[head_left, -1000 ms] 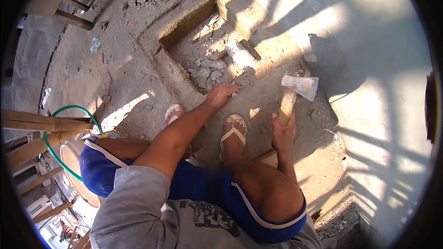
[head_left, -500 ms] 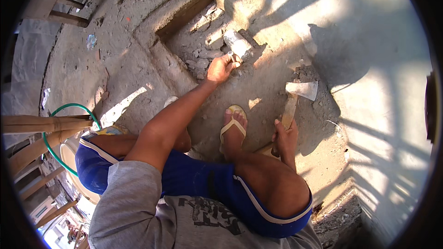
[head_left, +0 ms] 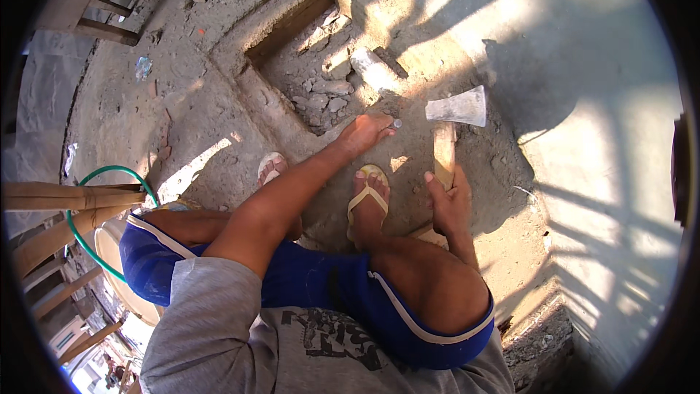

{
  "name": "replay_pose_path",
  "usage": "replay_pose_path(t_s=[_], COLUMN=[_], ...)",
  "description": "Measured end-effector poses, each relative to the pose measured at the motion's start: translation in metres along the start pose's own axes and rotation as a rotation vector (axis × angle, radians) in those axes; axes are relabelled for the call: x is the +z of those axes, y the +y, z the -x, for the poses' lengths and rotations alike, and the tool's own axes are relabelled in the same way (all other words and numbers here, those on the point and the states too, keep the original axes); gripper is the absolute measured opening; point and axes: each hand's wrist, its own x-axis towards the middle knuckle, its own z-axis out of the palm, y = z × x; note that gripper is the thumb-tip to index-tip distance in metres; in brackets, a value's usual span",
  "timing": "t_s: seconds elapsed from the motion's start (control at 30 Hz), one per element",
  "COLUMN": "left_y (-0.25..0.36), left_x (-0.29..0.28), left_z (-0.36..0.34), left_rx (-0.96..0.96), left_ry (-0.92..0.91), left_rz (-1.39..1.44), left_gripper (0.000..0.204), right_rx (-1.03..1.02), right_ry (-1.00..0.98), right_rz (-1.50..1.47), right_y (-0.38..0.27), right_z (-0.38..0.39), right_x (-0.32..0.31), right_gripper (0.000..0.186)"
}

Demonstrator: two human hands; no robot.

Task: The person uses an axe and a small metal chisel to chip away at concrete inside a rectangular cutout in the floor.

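Observation:
My left hand (head_left: 364,133) is closed around a short metal rod (head_left: 397,123), with one round grey end showing past the fingers. Most of the rod is hidden by the hand, above the dirt just below the pit's corner. In my right hand (head_left: 450,208) is a hatchet, gripped by its wooden handle (head_left: 444,157). Its flared grey head (head_left: 458,107) is raised to the right of the rod, blade edge toward the wall. Beyond my left hand, a whitish cylinder (head_left: 373,69), perhaps a pipe, lies at the pit's edge.
A squared pit (head_left: 288,25) cut in the ground holds broken rubble (head_left: 328,87). A pale wall (head_left: 598,138) rises on the right. On the left are wooden poles (head_left: 73,195), a green hose (head_left: 109,169) and a bucket (head_left: 109,248). My sandalled foot (head_left: 370,197) stands near the hands.
My left hand has moved down and slightly right with the rod, away from the whitish cylinder. My right hand has lifted the hatchet, its head now up and to the left of before.

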Motion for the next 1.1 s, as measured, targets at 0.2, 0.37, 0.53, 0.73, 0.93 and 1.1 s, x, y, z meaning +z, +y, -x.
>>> replay_pose_path(t_s=[0.2, 0.37, 0.53, 0.73, 0.93, 1.1], left_y=[0.0, 0.006, -0.001, -0.015, 0.004, -0.005], left_x=[0.003, 0.016, 0.006, 0.003, 0.009, 0.006], left_z=[0.006, -0.007, 0.004, 0.015, 0.006, 0.01], left_rx=[-0.076, 0.007, 0.022, -0.098, -0.07, -0.081], left_ry=[0.016, 0.058, 0.049, 0.067, 0.034, 0.008], left_rz=[-0.016, 0.033, 0.049, 0.047, 0.139, 0.03], left_gripper=[0.021, 0.024, 0.023, 0.023, 0.021, 0.021], right_rx=[-0.65, -0.423, -0.321, -0.499, -0.411, -0.187], right_ry=[0.544, 0.273, 0.013, 0.449, -0.032, -0.018], right_rz=[-0.593, 0.188, 0.381, -0.527, 0.615, 0.265], right_y=[-0.132, -0.008, -0.001, -0.157, 0.054, -0.007], right_z=[0.003, -0.007, -0.024, -0.005, -0.026, -0.03], right_x=[-0.057, 0.0, -0.005, -0.041, 0.012, -0.003], right_gripper=[0.038, 0.018, 0.022, 0.028, 0.025, 0.03])
